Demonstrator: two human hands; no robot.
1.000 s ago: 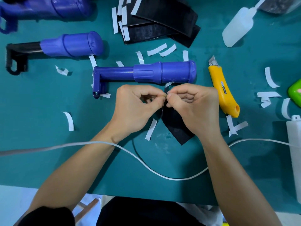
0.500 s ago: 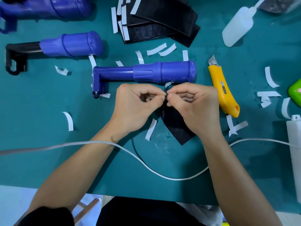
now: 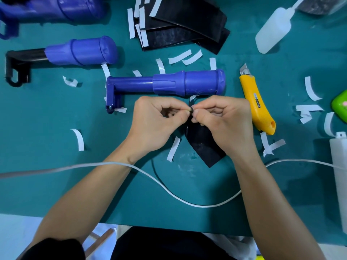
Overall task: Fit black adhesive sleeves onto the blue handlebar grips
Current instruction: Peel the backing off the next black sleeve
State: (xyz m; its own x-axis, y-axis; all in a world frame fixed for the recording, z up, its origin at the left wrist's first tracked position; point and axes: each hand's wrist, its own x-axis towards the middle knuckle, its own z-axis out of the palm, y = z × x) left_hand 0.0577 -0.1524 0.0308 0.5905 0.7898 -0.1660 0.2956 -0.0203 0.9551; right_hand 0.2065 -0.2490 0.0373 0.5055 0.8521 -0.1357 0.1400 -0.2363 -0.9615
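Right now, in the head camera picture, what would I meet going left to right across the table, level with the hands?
Curled white paper strip → left hand → right hand → yellow utility knife → green object at the picture's edge.

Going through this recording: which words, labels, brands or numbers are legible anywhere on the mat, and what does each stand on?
Nothing can be read with certainty.
Yellow utility knife: small white label with dark print along its body, too small and blurred to read.
Green object at the right edge: a pink mark, not legible as text.
Nearest blue grip, black sleeve, squeeze bottle: no print visible.
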